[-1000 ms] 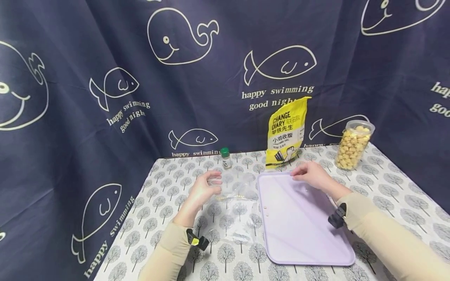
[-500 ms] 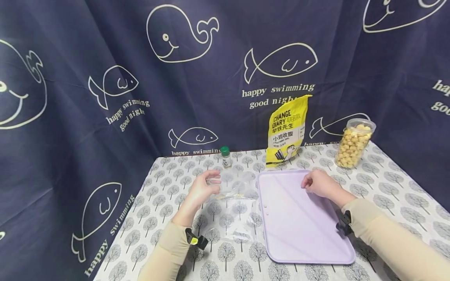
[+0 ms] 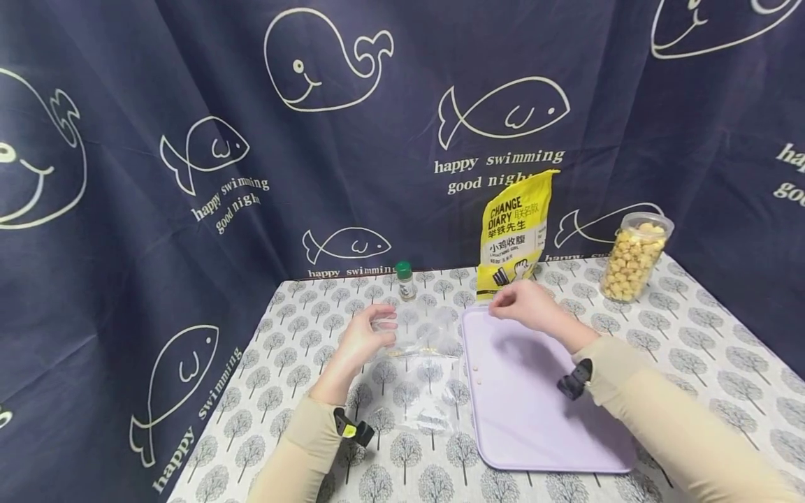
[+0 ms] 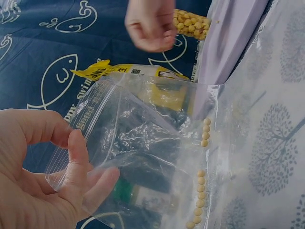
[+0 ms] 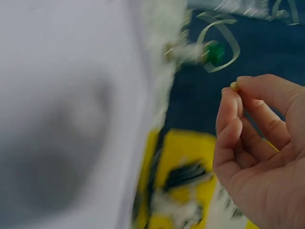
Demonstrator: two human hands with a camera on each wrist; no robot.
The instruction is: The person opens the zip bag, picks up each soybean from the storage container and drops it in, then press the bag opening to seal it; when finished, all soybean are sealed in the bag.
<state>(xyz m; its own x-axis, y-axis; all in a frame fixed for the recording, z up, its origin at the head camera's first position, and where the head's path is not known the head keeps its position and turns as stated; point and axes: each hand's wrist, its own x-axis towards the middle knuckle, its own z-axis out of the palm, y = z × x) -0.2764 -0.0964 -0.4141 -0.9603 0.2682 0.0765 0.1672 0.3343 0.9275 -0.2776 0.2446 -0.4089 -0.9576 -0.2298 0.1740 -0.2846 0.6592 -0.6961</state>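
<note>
Since 0.5 s ago the right hand (image 3: 525, 305) has moved left from mid-tray to the far-left corner of the purple tray (image 3: 541, 419), toward the bag. L to R: left hand (image 3: 365, 339) pinches open the clear zip bag's (image 3: 418, 363) mouth, a row of beans inside; right hand pinches one yellow bean (image 5: 234, 86); two beans (image 3: 477, 374) remain on the tray, so transfer seems nearly done. Right-wrist view is blurred; bag edges are hard to trace.

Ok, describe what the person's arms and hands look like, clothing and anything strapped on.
Both arms wear long beige sleeves reaching to the wrists. The left hand and right hand are bare, with no gloves or rings visible. A small black device sits at each wrist: the left wrist device carries a yellow patch, while the right wrist device looks plain black. No cables show.
</note>
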